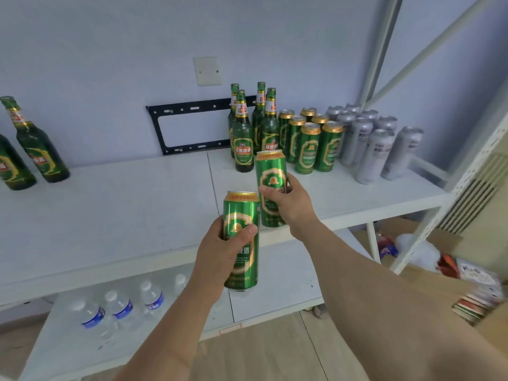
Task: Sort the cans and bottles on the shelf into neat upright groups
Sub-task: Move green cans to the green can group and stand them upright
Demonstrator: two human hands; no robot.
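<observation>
My left hand [220, 251] grips a green can [243, 213] upright in front of the white shelf's [110, 204] front edge. My right hand [288, 200] holds a second green can [270, 174] upright, a little higher and further in, above the shelf. At the back right stand several green bottles [243, 138], then a group of green cans [310, 144], then a group of silver cans [371, 144], all upright. Two more green bottles [35, 144] stand at the far left.
A black metal bracket [176, 127] leans against the wall behind the shelf. Water bottles [121, 309] stand on the lower shelf. The rack's white upright and brace [428, 221] rise at the right, with cardboard boxes and clutter [453, 268] on the floor beyond.
</observation>
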